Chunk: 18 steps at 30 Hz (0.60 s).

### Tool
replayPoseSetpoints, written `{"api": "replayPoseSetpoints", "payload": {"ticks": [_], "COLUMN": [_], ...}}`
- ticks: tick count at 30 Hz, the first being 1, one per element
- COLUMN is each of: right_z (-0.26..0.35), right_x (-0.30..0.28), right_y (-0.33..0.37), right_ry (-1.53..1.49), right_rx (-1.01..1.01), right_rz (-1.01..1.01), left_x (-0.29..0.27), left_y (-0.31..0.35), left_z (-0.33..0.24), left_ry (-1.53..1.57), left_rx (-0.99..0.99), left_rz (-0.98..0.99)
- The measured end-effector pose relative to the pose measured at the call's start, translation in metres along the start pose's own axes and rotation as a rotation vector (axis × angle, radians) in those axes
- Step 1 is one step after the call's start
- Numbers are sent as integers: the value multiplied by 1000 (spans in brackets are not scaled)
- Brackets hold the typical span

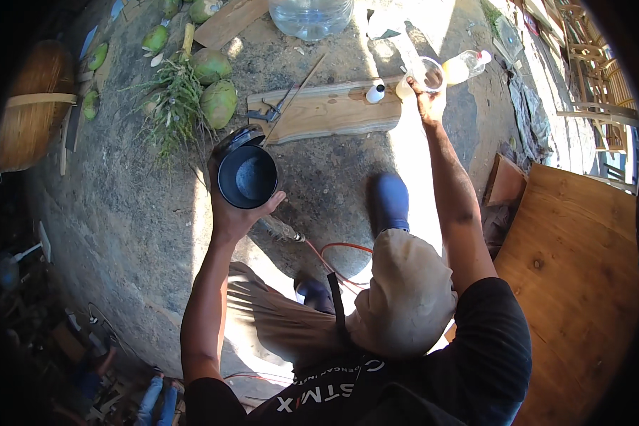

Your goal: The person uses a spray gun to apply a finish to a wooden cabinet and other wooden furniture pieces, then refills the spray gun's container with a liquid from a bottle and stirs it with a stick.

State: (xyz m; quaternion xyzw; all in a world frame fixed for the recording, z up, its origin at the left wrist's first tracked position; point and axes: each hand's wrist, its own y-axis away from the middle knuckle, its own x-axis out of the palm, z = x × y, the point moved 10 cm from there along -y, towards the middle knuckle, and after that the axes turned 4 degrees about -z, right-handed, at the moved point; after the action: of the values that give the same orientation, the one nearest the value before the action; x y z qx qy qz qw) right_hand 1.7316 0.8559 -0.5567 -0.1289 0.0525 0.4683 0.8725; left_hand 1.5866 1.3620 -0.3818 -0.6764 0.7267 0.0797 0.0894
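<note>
My left hand (236,216) is wrapped round a black cup (248,177), its open mouth facing up. A dark, shiny rounded part (238,139) sits against the cup's far side; I cannot make out what it is. Farther off to the right, my right hand (429,104) grips a clear plastic cup (427,73) in bright sunlight. Just right of that cup is a clear bottle with a red cap (464,67), holding pale liquid. A small white bottle with a black cap (375,93) is on a wooden plank (334,113), left of my right hand.
A dark tool (266,112) and a thin stick (304,84) lie at the plank's left end. Green coconuts (219,104) and a leafy stalk (172,106) are at far left. A large clear water container (311,20) stands beyond. An orange hose (341,246) crosses near my boots; plywood (568,284) leans right.
</note>
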Motion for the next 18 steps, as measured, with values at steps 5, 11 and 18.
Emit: {"api": "replayPoseSetpoints", "payload": {"ticks": [5,11,18], "right_z": [19,-26,128], "right_x": [15,-27,72], "right_y": [16,27,133], "right_ry": [-129,110,11], "right_rx": [-66,194,128], "right_rz": [106,96,482], "left_x": [26,79,108], "left_y": [-31,-73,-95], "left_z": [18,27,75], "left_ry": [-50,-63,-54], "left_rx": [-8,121,91], "left_rz": [115,219,302]}}
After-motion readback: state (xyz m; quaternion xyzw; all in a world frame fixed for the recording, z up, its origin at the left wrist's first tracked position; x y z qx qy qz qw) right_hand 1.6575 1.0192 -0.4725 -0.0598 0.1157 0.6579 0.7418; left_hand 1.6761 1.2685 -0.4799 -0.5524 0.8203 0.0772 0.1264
